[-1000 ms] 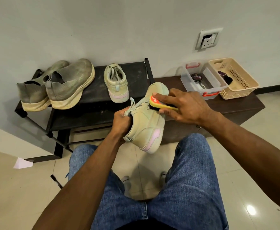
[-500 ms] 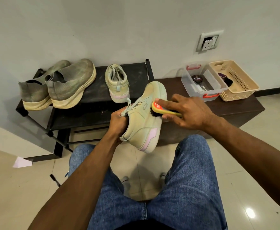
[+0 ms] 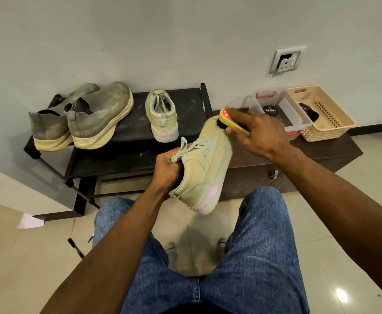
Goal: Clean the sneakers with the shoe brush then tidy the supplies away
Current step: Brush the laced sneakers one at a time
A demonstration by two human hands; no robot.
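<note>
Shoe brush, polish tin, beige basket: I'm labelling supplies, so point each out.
shoe brush [image 3: 229, 120], head view, on its yellow back.
polish tin [image 3: 270, 110], head view, on its black lid.
beige basket [image 3: 335, 128], head view, on its perforated right wall.

Both forearms reach forward over the denim-clad knees. The left hand [image 3: 166, 168] is curled tight around the sneaker [image 3: 204, 168] at its opening. Above the sneaker's toe, the right hand [image 3: 256, 134] presses the shoe brush [image 3: 232, 121] down, fingers [image 3: 237, 114] extended along its back.
</note>
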